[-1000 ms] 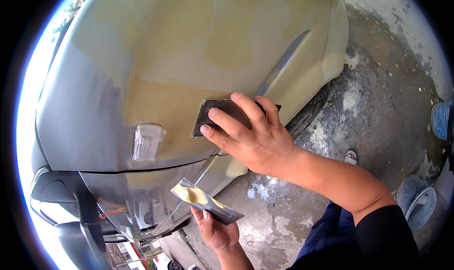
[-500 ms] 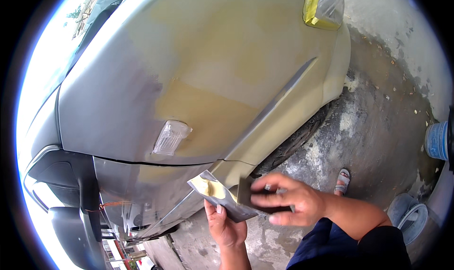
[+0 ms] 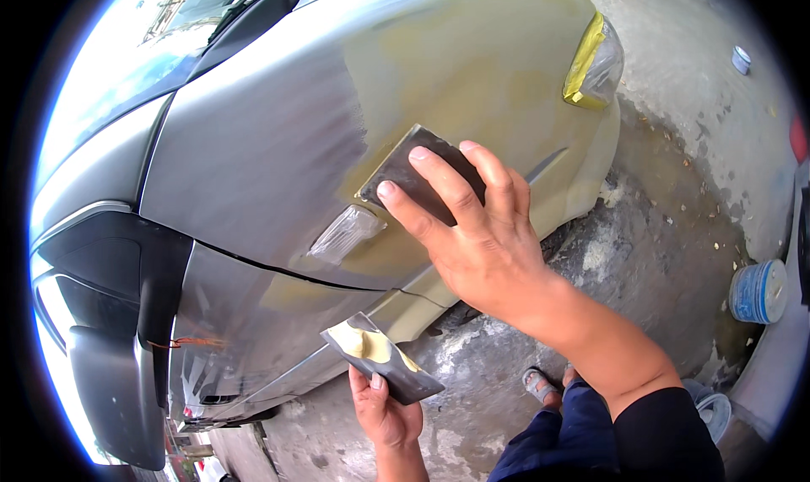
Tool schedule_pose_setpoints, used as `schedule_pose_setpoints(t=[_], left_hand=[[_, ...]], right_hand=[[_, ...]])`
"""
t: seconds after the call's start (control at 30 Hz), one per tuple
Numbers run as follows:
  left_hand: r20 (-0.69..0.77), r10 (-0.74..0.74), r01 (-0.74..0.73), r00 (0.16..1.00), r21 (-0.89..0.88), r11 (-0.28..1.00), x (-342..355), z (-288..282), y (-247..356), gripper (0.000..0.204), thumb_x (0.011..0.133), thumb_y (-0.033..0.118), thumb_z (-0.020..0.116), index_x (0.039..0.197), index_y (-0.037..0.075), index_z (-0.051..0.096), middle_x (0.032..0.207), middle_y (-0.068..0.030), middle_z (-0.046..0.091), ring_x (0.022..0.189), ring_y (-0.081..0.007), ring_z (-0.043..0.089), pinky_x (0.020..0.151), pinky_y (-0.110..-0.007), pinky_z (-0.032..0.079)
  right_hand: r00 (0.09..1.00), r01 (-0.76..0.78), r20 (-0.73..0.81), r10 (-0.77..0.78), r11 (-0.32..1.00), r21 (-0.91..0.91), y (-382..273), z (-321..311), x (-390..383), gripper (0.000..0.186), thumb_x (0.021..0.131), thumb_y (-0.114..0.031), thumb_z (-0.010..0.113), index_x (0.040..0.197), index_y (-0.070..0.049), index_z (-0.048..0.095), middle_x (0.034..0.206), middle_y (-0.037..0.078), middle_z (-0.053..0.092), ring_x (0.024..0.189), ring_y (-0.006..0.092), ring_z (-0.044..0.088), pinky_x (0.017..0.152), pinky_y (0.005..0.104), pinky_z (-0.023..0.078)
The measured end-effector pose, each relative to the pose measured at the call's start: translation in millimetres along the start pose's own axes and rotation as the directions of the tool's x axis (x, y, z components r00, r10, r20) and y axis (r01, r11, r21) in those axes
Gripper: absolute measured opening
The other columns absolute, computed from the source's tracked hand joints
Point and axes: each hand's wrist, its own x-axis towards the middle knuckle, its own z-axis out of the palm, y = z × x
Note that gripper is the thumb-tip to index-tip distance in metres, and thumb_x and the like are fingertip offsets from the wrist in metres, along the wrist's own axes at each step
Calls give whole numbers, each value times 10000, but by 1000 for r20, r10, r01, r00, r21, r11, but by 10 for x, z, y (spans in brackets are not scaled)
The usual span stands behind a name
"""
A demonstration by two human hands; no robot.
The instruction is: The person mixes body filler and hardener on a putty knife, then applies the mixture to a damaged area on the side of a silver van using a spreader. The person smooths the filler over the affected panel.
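My right hand (image 3: 489, 246) spreads its fingers over a dark rectangular spreader (image 3: 413, 176) and presses it flat to the grey car's front fender (image 3: 278, 145). Beneath and around it lie yellowish filler patches (image 3: 472, 69). Just below the spreader is a side light covered in clear film (image 3: 346, 234). Lower down, my left hand (image 3: 386, 410) grips a dark flat plate (image 3: 405, 381) by its near edge, thumb on top. A lump of cream putty (image 3: 368, 344) sits on the plate's far end, with a smaller smear beside it.
The side mirror (image 3: 114, 381) juts out at the lower left. A headlight masked with yellow tape and film (image 3: 597, 69) is at the upper right. On the wet concrete ground (image 3: 658, 204) stand a blue-and-white bucket (image 3: 758, 291) and a grey pail (image 3: 713, 414).
My right hand has moved from the plate up and onto the fender with the spreader. The left hand keeps the plate low, and the view has shifted.
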Motion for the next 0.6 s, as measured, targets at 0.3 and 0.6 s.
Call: schedule_pose_setpoints(t=[0.3,0.6], left_hand=[[11,0,0,1000,58,998,-28,-232,25,546,896,17,525,1413,55,353,1332,-103,523,1184,-225,549,1010,-381,458],[-3,-22,22,1000,70,997,-29,-412,-27,506,885,5,520,1376,41,402,1310,-117,535,1170,-256,548,1007,-409,444]], right_hand=[[992,-107,74,106,994,3,-163,104,-95,525,737,-43,606,1242,-185,603,1360,93,376,1175,398,360,910,515,346],[984,-176,27,175,984,40,-337,439,-547,501,776,-127,604,1274,-163,569,1368,135,341,1127,428,354,732,488,374]])
